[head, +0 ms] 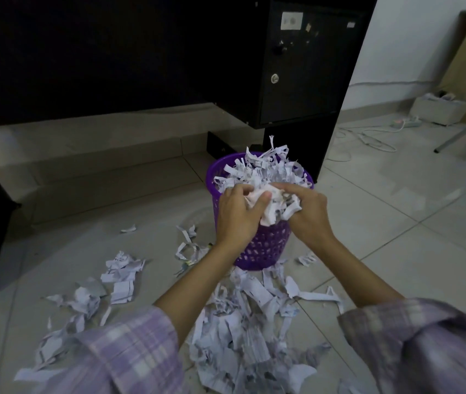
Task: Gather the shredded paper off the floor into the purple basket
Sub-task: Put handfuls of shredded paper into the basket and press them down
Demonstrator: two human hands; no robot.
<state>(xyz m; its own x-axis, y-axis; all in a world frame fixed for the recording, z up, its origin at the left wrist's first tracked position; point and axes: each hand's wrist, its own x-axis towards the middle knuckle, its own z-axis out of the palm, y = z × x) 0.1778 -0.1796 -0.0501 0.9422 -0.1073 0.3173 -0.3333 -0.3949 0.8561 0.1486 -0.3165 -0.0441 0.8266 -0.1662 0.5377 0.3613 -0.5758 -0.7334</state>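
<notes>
Your left hand (240,211) and right hand (307,210): fingers curled tight around one wad of paper (275,207), held over the full basket (265,245).

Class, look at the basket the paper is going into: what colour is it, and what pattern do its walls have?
The basket is purple, with perforated lattice walls; head view.

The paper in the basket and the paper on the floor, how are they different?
The paper in the basket stands heaped above the rim of the purple basket; the paper on the floor lies spread flat over the tiles. The basket's paper is one tight mound; the floor's is a big pile plus scattered bits. Both hands grip a wad at the basket. Both are white shredded strips.
</notes>
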